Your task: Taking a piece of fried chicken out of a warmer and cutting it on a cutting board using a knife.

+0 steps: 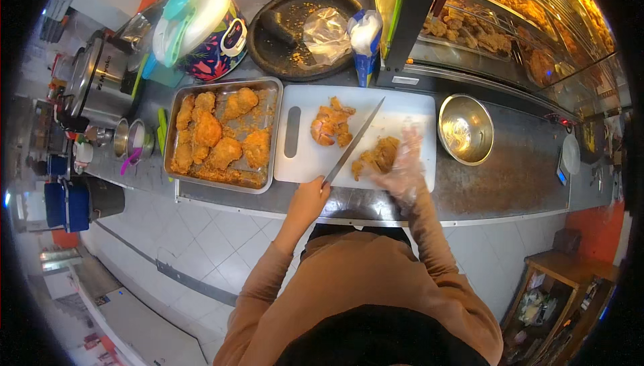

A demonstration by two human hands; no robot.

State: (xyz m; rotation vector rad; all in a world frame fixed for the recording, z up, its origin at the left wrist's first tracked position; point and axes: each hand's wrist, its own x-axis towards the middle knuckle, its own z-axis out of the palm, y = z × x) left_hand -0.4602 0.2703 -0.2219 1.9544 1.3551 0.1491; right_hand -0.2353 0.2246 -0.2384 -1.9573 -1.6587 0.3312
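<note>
My left hand (308,201) grips the handle of a long kitchen knife (356,140), its blade slanting up to the right over a white cutting board (292,174). A clear plastic glove covers my right hand (406,167), which is blurred, with thumb and fingers spread. Close by its left side lies a piece of fried chicken (378,155) on the board; whether they touch is unclear. Beyond the blade sits cut-up fried chicken (329,123), pale meat showing. Left of the board, a metal tray (275,114) holds several breaded chicken pieces (207,130) and loose crumbs.
A steel bowl (466,129) stands right of the board. Behind are a stone mortar (259,59) with a plastic bag, a blue packet (364,59) and a floral rice cooker (209,46). A glass-fronted display case (503,71) with fried chicken rises at the back right.
</note>
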